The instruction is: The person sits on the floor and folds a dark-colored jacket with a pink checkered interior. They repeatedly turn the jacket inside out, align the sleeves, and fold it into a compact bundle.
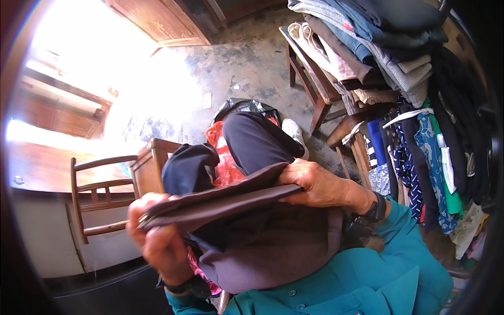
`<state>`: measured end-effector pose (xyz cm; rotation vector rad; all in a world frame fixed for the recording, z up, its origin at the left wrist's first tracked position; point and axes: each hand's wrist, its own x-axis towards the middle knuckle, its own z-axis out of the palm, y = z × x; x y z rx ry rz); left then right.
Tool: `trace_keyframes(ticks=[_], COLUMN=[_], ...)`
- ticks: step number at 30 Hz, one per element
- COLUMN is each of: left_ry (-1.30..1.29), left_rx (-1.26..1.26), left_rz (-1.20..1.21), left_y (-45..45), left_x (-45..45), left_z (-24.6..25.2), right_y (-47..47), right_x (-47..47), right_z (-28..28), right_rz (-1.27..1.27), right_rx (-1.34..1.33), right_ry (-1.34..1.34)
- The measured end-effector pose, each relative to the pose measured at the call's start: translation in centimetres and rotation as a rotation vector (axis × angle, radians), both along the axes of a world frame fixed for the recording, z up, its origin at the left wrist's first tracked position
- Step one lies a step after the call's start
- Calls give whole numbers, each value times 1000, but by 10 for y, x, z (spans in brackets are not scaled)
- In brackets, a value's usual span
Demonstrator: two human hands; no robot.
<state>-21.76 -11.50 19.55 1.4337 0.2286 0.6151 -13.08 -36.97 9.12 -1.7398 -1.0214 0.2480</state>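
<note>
A dark brown garment lies across my lap, and its folded upper edge is stretched between my two hands. My left hand grips the edge at one end, beside a small metal fastening, perhaps a zip or hook. The other end is pinched in my right hand, with the fingers partly hidden by the cloth. Beneath the stretched edge are my knees in dark trousers. Between the legs shows a red plastic bag, with a black plastic bag behind it.
At the right, folded clothes are piled over a wooden stool. More garments hang below them. A wooden chair stands at the left near a pale cabinet. Wooden doors and bright light are at the upper left.
</note>
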Motion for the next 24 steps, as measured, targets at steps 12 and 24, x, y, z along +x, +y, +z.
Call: trace_keyframes(ticks=[12,24], left_ry=[-319,-244], left_rx=[85,392], left_rz=[640,880], left_y=[177,293], left_x=[-128,-215], left_z=[145,209], right_y=[34,50], right_x=[-5,-31], right_z=[70,101], right_rz=[90,771], right_rx=[514,333], right_ry=[-240,253])
